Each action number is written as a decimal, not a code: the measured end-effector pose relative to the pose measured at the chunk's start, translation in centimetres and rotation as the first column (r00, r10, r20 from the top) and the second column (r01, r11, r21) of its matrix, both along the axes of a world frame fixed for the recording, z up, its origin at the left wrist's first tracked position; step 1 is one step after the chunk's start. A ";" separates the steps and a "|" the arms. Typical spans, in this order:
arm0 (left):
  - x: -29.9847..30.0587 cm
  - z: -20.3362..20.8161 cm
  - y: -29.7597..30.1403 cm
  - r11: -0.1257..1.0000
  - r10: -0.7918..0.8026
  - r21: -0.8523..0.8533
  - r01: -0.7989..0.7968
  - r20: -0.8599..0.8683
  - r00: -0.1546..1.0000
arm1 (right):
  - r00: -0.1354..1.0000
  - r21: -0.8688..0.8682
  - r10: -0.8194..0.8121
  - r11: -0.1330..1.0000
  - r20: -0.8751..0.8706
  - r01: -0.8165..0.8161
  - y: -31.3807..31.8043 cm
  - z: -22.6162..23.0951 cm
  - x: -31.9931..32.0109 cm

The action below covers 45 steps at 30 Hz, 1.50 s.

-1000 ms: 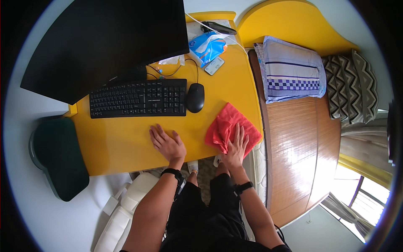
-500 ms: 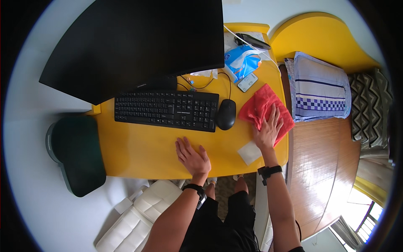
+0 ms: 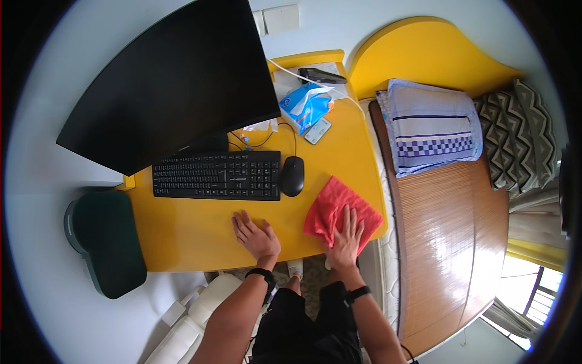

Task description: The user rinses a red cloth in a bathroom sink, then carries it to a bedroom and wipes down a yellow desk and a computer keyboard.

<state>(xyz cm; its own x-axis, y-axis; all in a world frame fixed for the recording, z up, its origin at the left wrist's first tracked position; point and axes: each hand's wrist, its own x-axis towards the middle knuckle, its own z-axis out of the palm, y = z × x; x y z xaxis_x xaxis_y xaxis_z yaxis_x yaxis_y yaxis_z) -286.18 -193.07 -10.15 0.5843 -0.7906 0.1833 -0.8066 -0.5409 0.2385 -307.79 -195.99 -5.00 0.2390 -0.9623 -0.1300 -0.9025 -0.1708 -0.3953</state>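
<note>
Near the front right corner of the yellow desk (image 3: 194, 239), the red cloth (image 3: 327, 209) lies rumpled under the person's right hand (image 3: 346, 242). Grip: right hand flat on the cloth, fingers slightly spread, not closed around it; whether the thumb pinches a fold, I cannot tell. Left hand (image 3: 259, 241) palm down by the front edge, fingers extended, holding nothing. Step in hand, as I judge it: working the cloth flat against the desk top. Next move, my judgement: it calls for even palm pressure, with clearance from the black mouse (image 3: 293, 177) near the cloth's rear left side. Appearance: bright red, matte, soft-looking, roughly four-sided, one corner pointing toward the rear edge; creases gather left of the fingers. Dampness: cannot tell.
</note>
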 end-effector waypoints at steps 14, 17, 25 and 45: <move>0.3 0.3 0.2 0.996 0.019 0.091 -0.015 -0.042 0.999 | 0.989 -0.222 -0.092 0.973 -0.118 0.064 -11.1 -3.8 0.6; 0.5 -0.3 0.5 0.995 0.019 0.097 -0.016 -0.036 0.999 | 0.984 -0.265 -0.118 0.961 -0.136 0.079 -15.6 -4.2 1.2; 0.3 -0.2 0.0 0.997 -0.016 0.075 0.018 -0.030 0.999 | 0.990 -0.337 -0.087 0.940 -0.110 0.046 -15.4 -4.6 0.9; 0.0 0.9 0.1 1.000 -0.012 0.014 0.012 -0.016 1.000 | 0.995 0.025 -0.001 1.000 -0.104 0.004 1.3 -0.6 1.4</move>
